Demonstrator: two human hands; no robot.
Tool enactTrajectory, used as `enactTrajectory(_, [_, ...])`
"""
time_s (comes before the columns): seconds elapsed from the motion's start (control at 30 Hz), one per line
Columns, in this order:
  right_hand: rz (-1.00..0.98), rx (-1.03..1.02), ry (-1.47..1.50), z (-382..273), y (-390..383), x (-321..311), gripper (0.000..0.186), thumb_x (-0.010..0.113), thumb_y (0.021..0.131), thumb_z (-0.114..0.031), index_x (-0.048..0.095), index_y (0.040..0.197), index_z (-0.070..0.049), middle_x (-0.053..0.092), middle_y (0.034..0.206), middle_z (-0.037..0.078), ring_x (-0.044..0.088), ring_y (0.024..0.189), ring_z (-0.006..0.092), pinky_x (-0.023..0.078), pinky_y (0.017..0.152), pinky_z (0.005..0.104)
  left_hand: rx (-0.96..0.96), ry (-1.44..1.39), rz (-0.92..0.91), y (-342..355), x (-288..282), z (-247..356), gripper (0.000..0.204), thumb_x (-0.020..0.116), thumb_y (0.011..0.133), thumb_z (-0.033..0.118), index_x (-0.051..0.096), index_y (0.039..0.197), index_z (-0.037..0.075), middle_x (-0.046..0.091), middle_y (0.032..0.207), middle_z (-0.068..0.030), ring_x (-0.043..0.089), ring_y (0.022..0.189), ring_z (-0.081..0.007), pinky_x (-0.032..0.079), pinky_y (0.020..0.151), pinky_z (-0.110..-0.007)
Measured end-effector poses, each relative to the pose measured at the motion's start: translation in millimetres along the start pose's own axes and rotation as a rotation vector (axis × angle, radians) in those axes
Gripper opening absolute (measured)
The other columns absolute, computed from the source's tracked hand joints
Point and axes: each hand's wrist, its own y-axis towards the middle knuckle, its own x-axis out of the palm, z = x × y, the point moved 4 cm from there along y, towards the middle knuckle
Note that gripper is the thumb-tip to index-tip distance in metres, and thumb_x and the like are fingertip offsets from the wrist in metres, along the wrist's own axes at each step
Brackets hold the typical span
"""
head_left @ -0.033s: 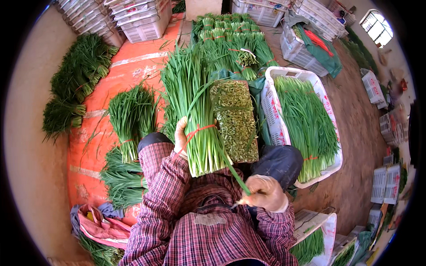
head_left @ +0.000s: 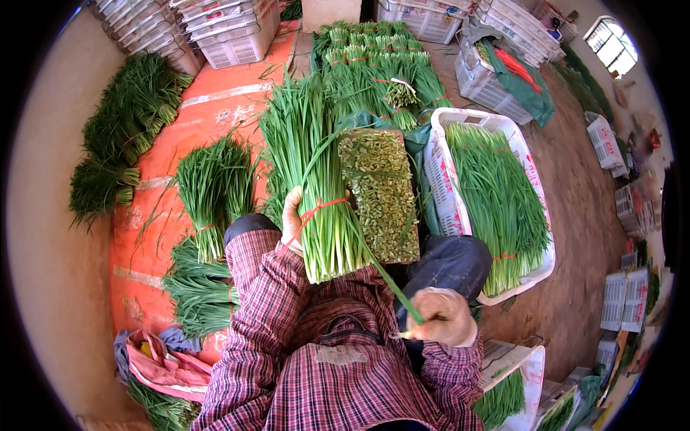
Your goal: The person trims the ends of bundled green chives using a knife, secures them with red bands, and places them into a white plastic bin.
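Note:
A thick bundle of garlic chives, bound with a red tie, stands tilted over my lap with its pale cut ends toward me. My left hand is closed around its left side; most of those fingers are hidden behind the stems. Low and to the right, my gloved right hand pinches one loose chive stalk near its pale end. That stalk stretches back to the bundle's right side. Just right of the bundle lies a rectangular board covered with short chive cuttings.
A white crate packed with chives stands to the right. Tied chive bundles lie in rows ahead. More chives rest on the orange sheet at left. Stacked crates stand at the back.
My right hand has moved a little right, drawing the pinched stalk farther from the bundle. The bundle and my left hand have barely shifted.

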Motion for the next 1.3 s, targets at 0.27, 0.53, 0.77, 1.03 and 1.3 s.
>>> enactTrajectory(0.27, [0.307, -0.248, 0.485, -0.1, -25.9, -73.4, 0.026, 0.073, 0.093, -0.025, 0.067, 0.082, -0.003, 0.065, 0.078, 0.009, 0.059, 0.059, 0.0164, 0.045, 0.054, 0.0289, 0.155, 0.238, 0.346, 2.2, -52.8, 27.8, 0.066, 0.068, 0.09, 0.051, 0.056, 0.137, 0.006, 0.067, 0.126, -0.0191, 0.068, 0.108, -0.0376, 0.056, 0.092, -0.058])
enactTrajectory(0.53, [0.59, -0.563, 0.525, -7.6, -24.0, -103.5, 0.022, 0.062, 0.099, -0.023, 0.066, 0.086, -0.005, 0.059, 0.078, 0.005, 0.057, 0.066, 0.0169, 0.043, 0.063, 0.0308, 0.035, 0.202, 0.323, -11.0, 8.6, 7.1, 0.059, 0.065, 0.094, 0.055, 0.061, 0.131, 0.009, 0.07, 0.12, -0.0137, 0.069, 0.105, -0.0307, 0.056, 0.095, -0.052])
enactTrajectory(0.77, [0.73, -0.453, 0.31, -3.6, -21.7, -117.4, 0.023, 0.061, 0.099, -0.024, 0.067, 0.09, -0.004, 0.062, 0.081, 0.006, 0.058, 0.067, 0.0167, 0.047, 0.065, 0.0307, -0.055, 0.143, 0.352, -9.2, -17.0, -2.4, 0.08, 0.064, 0.087, 0.069, 0.058, 0.138, 0.008, 0.068, 0.125, -0.0163, 0.069, 0.105, -0.0352, 0.056, 0.094, -0.055])
enactTrajectory(1.03, [0.457, 0.288, -1.141, 55.8, 37.1, -57.4, 0.031, 0.074, 0.091, -0.031, 0.07, 0.115, -0.012, 0.071, 0.106, 0.009, 0.07, 0.079, 0.0215, 0.056, 0.072, 0.0347, -0.009, 0.353, 0.295, -7.6, -30.6, -24.3, 0.076, 0.055, 0.093, 0.069, 0.058, 0.137, 0.007, 0.069, 0.122, -0.0144, 0.069, 0.104, -0.0294, 0.057, 0.093, -0.048])
enactTrajectory(1.3, [0.202, -0.029, -1.213, 36.4, 122.7, -7.7, 0.036, 0.069, 0.088, -0.017, 0.069, 0.124, -0.014, 0.07, 0.119, 0.007, 0.07, 0.099, 0.0279, 0.058, 0.084, 0.0393, 0.114, 0.452, 0.294, -12.6, -18.5, -28.0, 0.042, 0.066, 0.1, 0.037, 0.062, 0.123, 0.003, 0.071, 0.109, -0.008, 0.069, 0.09, -0.0175, 0.058, 0.079, -0.033])
